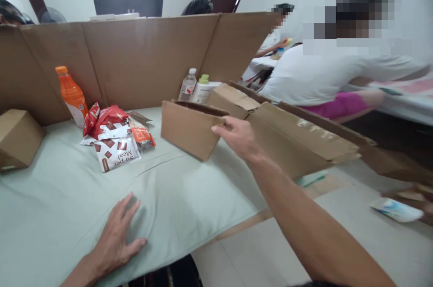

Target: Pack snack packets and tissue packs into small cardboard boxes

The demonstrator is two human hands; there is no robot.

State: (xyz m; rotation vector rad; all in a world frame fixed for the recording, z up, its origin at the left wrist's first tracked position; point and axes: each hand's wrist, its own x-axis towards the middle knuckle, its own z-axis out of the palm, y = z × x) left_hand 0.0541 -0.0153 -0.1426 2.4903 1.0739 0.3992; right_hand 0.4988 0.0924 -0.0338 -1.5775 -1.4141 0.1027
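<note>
My right hand (pixel 237 136) grips the right end of a small brown cardboard box (pixel 191 129), thumb on the near face. The box has an open top and stands tilted on the pale green cloth (pixel 162 197); its inside is mostly hidden. Low over the cloth at the front left, my left hand (pixel 118 230) has its fingers spread and holds nothing. Beyond it lies a pile of snack packets: a red bag (pixel 113 118), a white and brown packet (pixel 117 152) and an orange one (pixel 142 134). An orange drink bottle (pixel 71 95) stands behind them.
A tall cardboard screen (pixel 145 57) closes off the back. Beside it stand a clear bottle (pixel 187 85) and a white bottle with a green cap (pixel 202 89). Another cardboard box (pixel 20 138) sits at left, a large one (pixel 297 138) at right. A person in white (pixel 314 70) sits beyond.
</note>
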